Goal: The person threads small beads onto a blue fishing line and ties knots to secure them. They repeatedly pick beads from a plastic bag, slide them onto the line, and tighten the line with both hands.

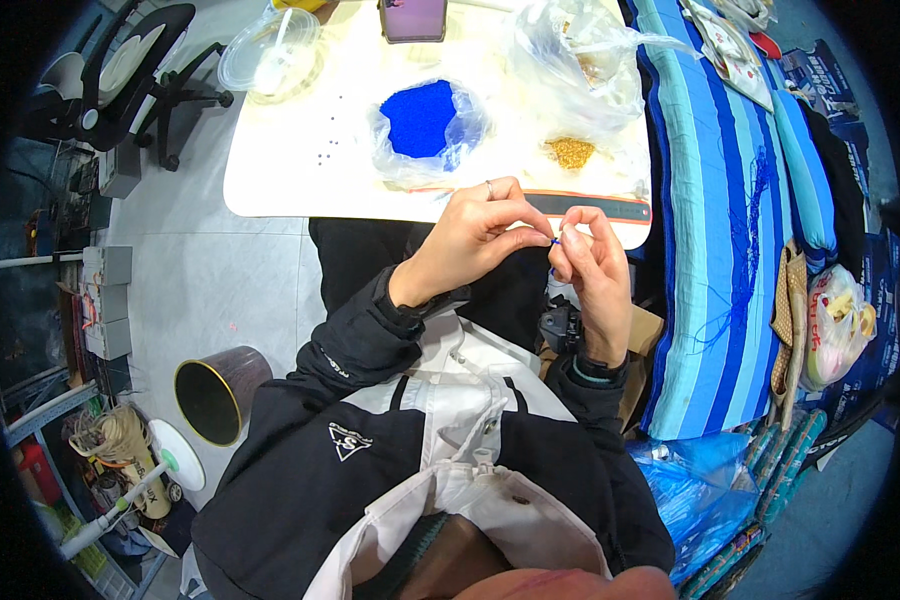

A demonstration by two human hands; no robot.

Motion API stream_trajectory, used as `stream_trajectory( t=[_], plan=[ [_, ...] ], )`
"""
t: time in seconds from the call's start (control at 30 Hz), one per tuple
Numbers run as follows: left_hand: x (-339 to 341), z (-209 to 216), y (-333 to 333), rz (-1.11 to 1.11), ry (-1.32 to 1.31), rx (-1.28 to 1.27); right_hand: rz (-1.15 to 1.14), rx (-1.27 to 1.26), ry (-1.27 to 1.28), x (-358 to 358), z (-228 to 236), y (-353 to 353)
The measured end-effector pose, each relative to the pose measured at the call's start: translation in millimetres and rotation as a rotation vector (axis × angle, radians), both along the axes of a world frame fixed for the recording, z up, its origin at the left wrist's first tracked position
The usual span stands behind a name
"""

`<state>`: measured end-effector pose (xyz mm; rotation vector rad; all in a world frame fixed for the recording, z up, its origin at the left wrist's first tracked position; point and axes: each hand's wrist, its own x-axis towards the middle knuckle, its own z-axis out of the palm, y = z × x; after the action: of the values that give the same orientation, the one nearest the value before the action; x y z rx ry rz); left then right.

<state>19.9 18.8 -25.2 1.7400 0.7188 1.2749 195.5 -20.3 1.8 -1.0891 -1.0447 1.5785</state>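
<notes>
My left hand (480,236) and my right hand (595,268) meet just off the near edge of the white table (280,185). Both pinch at a tiny blue beaded strand (555,241), which shows as a few dark blue specks between the fingertips; any thread in it is too fine to make out. Beyond my left hand, a heap of small blue beads (420,120) lies in an opened clear plastic bag (467,125). Past my right hand sits a smaller pile of gold beads (572,152).
A dark ruler (600,207) lies along the table's near edge. Farther back are a clear plastic bag (580,70), a round clear container (270,50) and a purple box (413,20). Blue threads (750,245) lie on a striped cushion (695,200) at right. A bin (220,395) stands at left.
</notes>
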Motion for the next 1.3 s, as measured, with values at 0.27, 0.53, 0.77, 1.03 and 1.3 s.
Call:
stream_trajectory(
  t=[0.27, 0.53, 0.77, 1.03, 1.3],
  plan=[
    [-2.0, 6.4, -1.7, 0.151, 0.057, 0.196, 0.084, 0.01, -0.126, 4.6, 0.5, 0.8],
    [-39.1, 18.1, -3.7, 0.286, -0.002, 0.106, -0.32, 0.335, 0.628, 82.9, 4.1, -11.5],
    [-125.8, 13.7, -20.6, 0.263, 0.19, 0.03, 0.016, 0.462, 1.41, 133.7, 0.1, -12.3],
    [-188.1, -16.4, -13.3, 0.416, 0.406, -0.048, -0.146, 0.492, 1.483, 139.6, -4.2, -8.5],
    [-193.5, -48.0, 22.5, 0.731, 0.822, 0.238, -0.068, 0.437, 0.504, 100.2, -5.3, -19.6]
  ],
)
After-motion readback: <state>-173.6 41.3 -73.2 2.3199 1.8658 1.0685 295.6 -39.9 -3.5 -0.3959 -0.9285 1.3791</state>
